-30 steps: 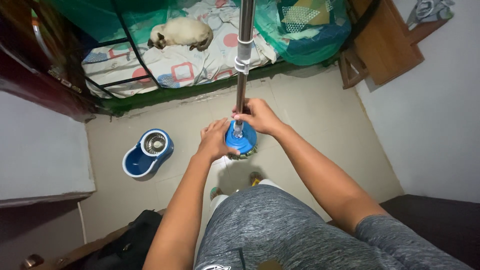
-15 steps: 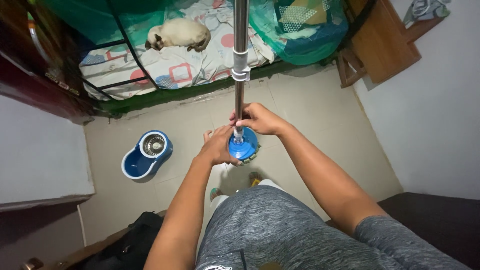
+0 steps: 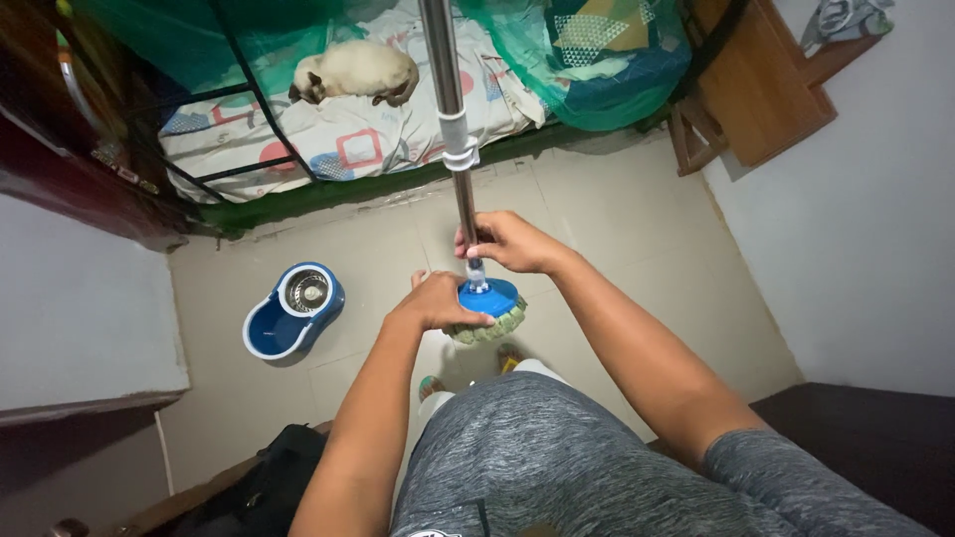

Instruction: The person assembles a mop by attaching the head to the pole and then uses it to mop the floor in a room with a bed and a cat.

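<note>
I hold a spin mop in front of my knees. Its metal pole (image 3: 450, 109) rises toward the camera, tilted to the upper left. My right hand (image 3: 509, 243) is wrapped around the pole just above the joint. My left hand (image 3: 434, 300) grips the left edge of the round blue mop head (image 3: 494, 297), which has a greenish fringe under it. My legs in grey shorts fill the bottom of the view.
A blue spin-mop bucket (image 3: 293, 308) stands on the tiled floor at left. A cat (image 3: 356, 70) lies on the patterned bed beyond, under green netting. A wooden chair (image 3: 756, 85) is at upper right, a black bag (image 3: 269, 482) at lower left.
The pole has tilted to the left at its top. The blue mop head has turned flatter, its fringe now showing beneath. Both hands kept their hold.
</note>
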